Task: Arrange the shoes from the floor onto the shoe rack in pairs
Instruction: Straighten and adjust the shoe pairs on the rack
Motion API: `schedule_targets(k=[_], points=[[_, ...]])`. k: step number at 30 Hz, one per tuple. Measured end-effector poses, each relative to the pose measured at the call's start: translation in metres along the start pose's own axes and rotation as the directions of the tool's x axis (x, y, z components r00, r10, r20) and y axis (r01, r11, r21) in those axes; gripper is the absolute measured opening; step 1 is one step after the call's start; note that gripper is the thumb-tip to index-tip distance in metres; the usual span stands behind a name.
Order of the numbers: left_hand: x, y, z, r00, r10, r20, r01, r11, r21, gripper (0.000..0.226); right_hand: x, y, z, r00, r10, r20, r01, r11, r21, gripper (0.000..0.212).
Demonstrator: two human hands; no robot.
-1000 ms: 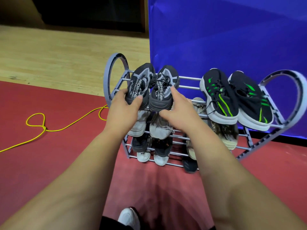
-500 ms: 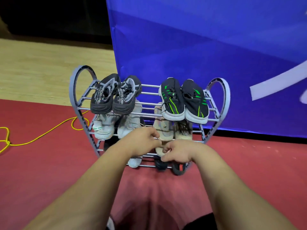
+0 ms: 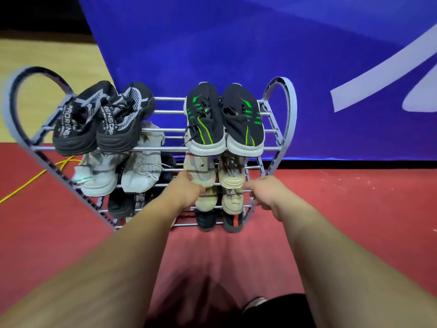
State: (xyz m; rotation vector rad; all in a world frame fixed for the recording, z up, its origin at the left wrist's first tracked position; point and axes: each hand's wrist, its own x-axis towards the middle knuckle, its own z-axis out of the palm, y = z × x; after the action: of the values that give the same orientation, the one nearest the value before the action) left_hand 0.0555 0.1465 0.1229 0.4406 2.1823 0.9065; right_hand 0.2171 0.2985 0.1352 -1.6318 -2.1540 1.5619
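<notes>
Both hands had parted from mid-rack: left hand [image 3: 186,191] was at the beige pair [image 3: 204,172] on the second tier of the shoe rack [image 3: 290,107], right hand [image 3: 264,194] curled beside the rack's right frame; neither grip could be confirmed. Heels overhung the front rails; a nudge could tip one off. Red floor [image 3: 354,209] in front lay open; blue banner [image 3: 236,43] stood close behind.

One wide-angle camera sits on my head, facing forward and tilted down. It looks past my left hand [image 3: 184,191] and right hand [image 3: 264,194] to the shoe rack [image 3: 169,111], close ahead on the red floor [image 3: 354,209], with the blue banner [image 3: 236,43] behind it.
</notes>
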Motion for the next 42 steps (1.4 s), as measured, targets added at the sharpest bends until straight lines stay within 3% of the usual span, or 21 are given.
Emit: schedule_targets(k=[2, 4, 6, 8, 14, 22, 27, 29, 32, 37, 42], points=[[0.009, -0.006, 0.003, 0.996, -0.084, -0.033, 0.077, 0.981, -0.177, 0.058, 0.008, -0.001, 0.008, 1.000, 0.001, -0.019, 0.000, 0.999, 0.049, 0.019], [0.015, -0.009, 0.005, 0.989, -0.143, -0.025, 0.128, 0.941, -0.314, 0.047, 0.012, -0.003, 0.016, 1.000, 0.001, -0.030, 0.002, 0.997, 0.083, 0.032], [0.020, -0.011, 0.007, 0.985, -0.171, -0.004, 0.156, 0.912, -0.379, 0.041, 0.020, -0.001, 0.023, 0.999, 0.007, -0.032, -0.003, 0.992, 0.124, 0.049], [0.027, -0.014, 0.011, 0.982, -0.183, 0.042, 0.183, 0.881, -0.436, 0.041, 0.026, 0.002, 0.029, 0.999, 0.031, -0.031, -0.025, 0.986, 0.164, 0.049], [0.036, -0.012, 0.020, 0.973, -0.197, 0.122, 0.231, 0.835, -0.499, 0.012, 0.030, 0.004, 0.042, 0.982, 0.150, 0.119, -0.186, 0.893, 0.410, 0.029], [0.033, -0.017, -0.010, 0.960, -0.243, 0.137, 0.278, 0.795, -0.540, 0.012, 0.043, -0.004, 0.053, 0.968, 0.205, 0.145, -0.249, 0.723, 0.645, 0.033], [0.030, -0.020, -0.028, 0.968, -0.219, 0.121, 0.249, 0.806, -0.537, 0.015, 0.040, -0.002, 0.045, 0.958, 0.247, 0.143, -0.279, 0.711, 0.645, 0.034], [0.028, -0.018, -0.034, 0.972, -0.208, 0.111, 0.234, 0.801, -0.551, 0.010, 0.035, -0.003, 0.041, 0.962, 0.241, 0.131, -0.271, 0.758, 0.594, 0.035], [0.022, -0.016, -0.047, 0.976, -0.198, 0.092, 0.214, 0.785, -0.581, 0.004, 0.026, -0.008, 0.032, 0.980, 0.199, -0.007, -0.188, 0.936, 0.296, 0.031], [0.010, -0.021, -0.069, 0.982, -0.166, 0.094, 0.189, 0.770, -0.610, 0.002, 0.013, -0.025, 0.020, 0.985, 0.036, -0.170, -0.028, 0.998, 0.053, 0.021], [-0.002, -0.031, -0.088, 0.987, -0.125, 0.101, 0.161, 0.784, -0.600, 0.007, 0.001, -0.039, 0.036, 0.996, -0.083, 0.016, 0.079, 0.977, 0.198, 0.019]])
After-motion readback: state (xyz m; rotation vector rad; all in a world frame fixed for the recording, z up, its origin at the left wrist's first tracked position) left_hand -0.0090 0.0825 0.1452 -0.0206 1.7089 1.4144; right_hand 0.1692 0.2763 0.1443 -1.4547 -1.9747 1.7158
